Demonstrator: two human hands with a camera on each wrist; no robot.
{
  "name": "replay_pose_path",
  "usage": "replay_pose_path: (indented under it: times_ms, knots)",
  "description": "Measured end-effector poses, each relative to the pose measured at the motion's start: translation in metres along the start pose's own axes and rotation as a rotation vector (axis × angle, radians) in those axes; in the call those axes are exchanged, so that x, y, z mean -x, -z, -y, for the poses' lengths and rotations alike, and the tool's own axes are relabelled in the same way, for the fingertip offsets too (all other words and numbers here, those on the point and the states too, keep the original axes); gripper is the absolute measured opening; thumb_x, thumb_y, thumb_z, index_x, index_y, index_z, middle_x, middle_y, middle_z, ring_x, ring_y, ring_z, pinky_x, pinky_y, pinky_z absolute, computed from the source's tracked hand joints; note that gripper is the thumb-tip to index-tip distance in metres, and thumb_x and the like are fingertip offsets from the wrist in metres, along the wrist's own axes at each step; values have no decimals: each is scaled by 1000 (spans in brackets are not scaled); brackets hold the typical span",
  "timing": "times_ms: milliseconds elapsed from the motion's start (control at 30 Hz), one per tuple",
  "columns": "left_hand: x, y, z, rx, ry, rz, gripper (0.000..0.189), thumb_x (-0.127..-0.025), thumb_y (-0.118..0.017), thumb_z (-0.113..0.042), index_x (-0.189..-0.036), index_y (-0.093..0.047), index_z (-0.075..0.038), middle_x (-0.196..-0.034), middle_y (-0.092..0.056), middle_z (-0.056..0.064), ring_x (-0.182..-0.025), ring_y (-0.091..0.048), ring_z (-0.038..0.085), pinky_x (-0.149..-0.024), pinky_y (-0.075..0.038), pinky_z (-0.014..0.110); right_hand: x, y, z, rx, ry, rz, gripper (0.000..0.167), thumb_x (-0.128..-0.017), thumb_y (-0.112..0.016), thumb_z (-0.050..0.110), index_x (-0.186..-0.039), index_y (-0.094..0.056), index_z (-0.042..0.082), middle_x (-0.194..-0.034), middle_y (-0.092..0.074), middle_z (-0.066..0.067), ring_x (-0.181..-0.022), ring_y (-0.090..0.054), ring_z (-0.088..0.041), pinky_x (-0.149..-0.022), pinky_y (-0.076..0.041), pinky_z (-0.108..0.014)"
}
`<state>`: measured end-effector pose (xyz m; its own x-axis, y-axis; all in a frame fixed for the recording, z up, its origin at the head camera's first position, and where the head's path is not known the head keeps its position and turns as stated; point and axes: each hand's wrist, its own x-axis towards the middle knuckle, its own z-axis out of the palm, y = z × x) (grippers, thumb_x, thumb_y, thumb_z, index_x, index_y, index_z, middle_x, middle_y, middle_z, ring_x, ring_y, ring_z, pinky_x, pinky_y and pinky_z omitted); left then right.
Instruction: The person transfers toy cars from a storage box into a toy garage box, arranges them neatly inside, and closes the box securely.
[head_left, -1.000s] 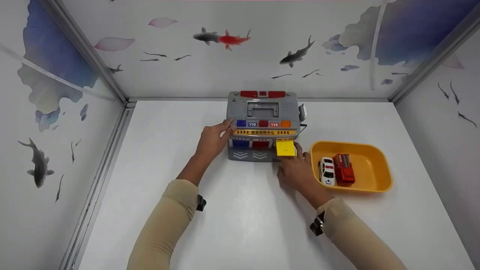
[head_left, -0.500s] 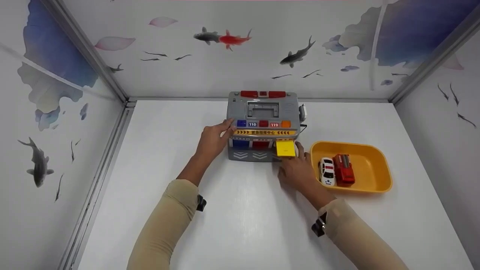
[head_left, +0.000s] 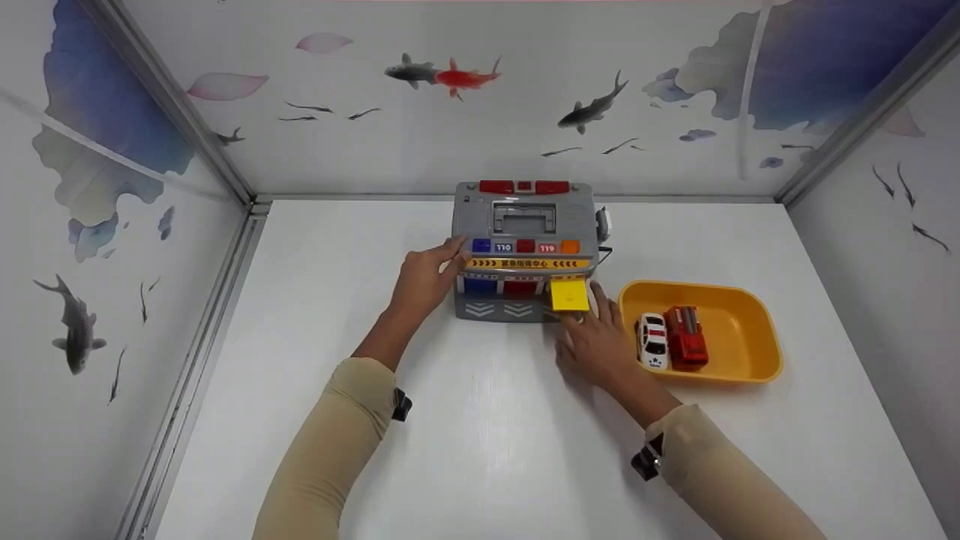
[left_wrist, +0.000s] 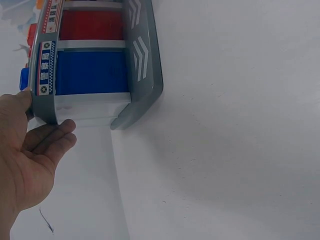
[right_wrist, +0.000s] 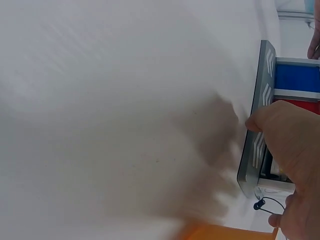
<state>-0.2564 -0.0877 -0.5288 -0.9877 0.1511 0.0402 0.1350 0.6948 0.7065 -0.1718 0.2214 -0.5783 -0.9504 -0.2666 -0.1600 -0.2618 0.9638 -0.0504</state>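
Note:
A grey toy garage (head_left: pixel 517 309) stands against the back wall, with blue, red and raised yellow doors along its front. My left hand (head_left: pixel 426 281) grips its upper left edge; in the left wrist view the thumb lies on the roof side and the fingertips at the edge below. Under the raised yellow door (head_left: pixel 570 295) my right hand (head_left: pixel 598 341) reaches toward the right bay, fingers fairly straight and spread. In the right wrist view its thumb is by the grey front ramp (right_wrist: pixel 257 150). Something dark and pale shows inside that bay, too covered to name.
To the right sits a yellow-orange tray (head_left: pixel 739 337) holding a white toy car (head_left: pixel 653 341) and a red toy fire truck (head_left: pixel 686 337). A white piece with a black cord (head_left: pixel 606 251) hangs on the garage's right side. Patterned walls enclose the white table (head_left: pixel 480 450).
My right wrist has shifted slightly right and toward me, and its fingers look straighter beneath the yellow door. The left hand and the garage stay in place.

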Motion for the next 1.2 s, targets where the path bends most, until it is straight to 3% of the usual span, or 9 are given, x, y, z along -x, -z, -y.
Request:
replay_pose_path:
  times_ms: [267,533,800,1200]
  knots:
    - [-1,0,-1,-5,3,6,54,-114,-58,-51,-160,-58,-22,-161,-58,4,-153,-57,25,-127,-45,43,14,4,-6,-25,60,-70,70,-104,-73,48,-164,-51,17,-181,-32,-23,-171,-11,-51,-136,-18,-71]
    - [-1,0,-2,-7,10,13,53,-114,-58,-50,-160,-58,-24,-161,-58,5,-153,-57,26,-127,-46,44,30,10,-14,-48,112,-79,74,-103,-73,55,-164,-48,19,-178,-34,-24,-169,-18,-51,-136,-13,-73]
    - [1,0,-1,-2,0,3,55,-114,-58,-51,-160,-58,-21,-161,-58,7,-153,-57,28,-127,-45,45,40,20,-23,-102,131,-71,84,-100,-77,56,-172,-42,30,-186,-16,-19,-169,-15,-51,-135,-8,-75]
    - [1,1,-2,-7,23,16,56,-114,-58,-51,-162,-56,-22,-163,-56,6,-155,-55,28,-128,-44,47,48,29,-39,-188,182,-97,74,-100,-79,54,-166,-50,41,-189,-7,-12,-169,-11,-52,-131,-13,-80]
